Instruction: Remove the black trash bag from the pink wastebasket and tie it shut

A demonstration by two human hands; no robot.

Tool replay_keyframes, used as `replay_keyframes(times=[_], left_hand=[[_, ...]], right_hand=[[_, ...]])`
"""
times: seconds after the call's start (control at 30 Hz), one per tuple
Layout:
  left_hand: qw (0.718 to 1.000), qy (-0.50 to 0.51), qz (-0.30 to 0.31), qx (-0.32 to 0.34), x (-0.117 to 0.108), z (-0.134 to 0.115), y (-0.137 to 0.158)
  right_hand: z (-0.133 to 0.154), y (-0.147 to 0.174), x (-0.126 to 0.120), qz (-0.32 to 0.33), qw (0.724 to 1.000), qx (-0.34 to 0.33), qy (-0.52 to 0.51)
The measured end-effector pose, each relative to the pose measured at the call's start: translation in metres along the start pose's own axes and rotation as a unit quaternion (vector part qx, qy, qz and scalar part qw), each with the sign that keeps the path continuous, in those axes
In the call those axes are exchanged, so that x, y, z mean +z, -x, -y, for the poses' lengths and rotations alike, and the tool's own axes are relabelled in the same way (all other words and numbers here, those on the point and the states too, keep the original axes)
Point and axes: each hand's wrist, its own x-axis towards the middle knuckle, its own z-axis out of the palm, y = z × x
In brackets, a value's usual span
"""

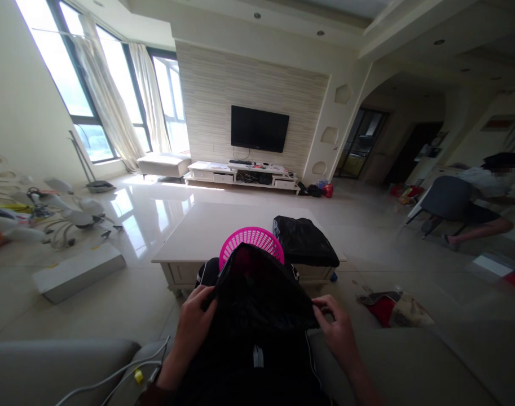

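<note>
A black plastic bag (pixel 261 299) is spread between my two hands above my lap, its mouth partly open. My left hand (pixel 196 318) pinches the bag's edge on the left. On the right, the fingers of my right hand (pixel 334 322) grip the opposite edge. Just beyond the bag is a pink perforated basket (pixel 257 232), its lower part covered by the bag. Inside the bag's mouth it is too dark to make out any contents. A folded pile of black plastic (pixel 306 241) lies on the white coffee table (pixel 202 225), right of the basket.
I sit on a grey sofa (pixel 409 361), with a white cable (pixel 113 375) near my left arm. A long white box (pixel 79 273) lies on the floor at left. A red and beige bag (pixel 396 310) is on the floor at right. Another person (pixel 477 186) sits farther right.
</note>
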Motion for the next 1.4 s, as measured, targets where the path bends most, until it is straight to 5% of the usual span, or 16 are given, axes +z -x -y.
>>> replay_keyframes(times=[0.43,0.87,1.2,1.4], left_hand=[[0.997,0.076,-0.012,0.019,-0.019,-0.024,0.007],[0.998,0.062,-0.021,-0.015,-0.02,-0.017,0.007],[0.993,0.108,-0.042,0.033,-0.035,-0.034,0.012],[0.995,0.099,-0.033,0.0,-0.041,-0.033,0.013]], right_hand=[[0.021,-0.001,-0.011,-0.048,0.996,-0.071,-0.001],[0.007,0.001,0.0,0.048,0.999,-0.001,0.002],[0.001,0.0,-0.003,0.029,0.999,0.034,0.001],[0.005,-0.002,-0.006,-0.008,0.998,0.062,0.001]])
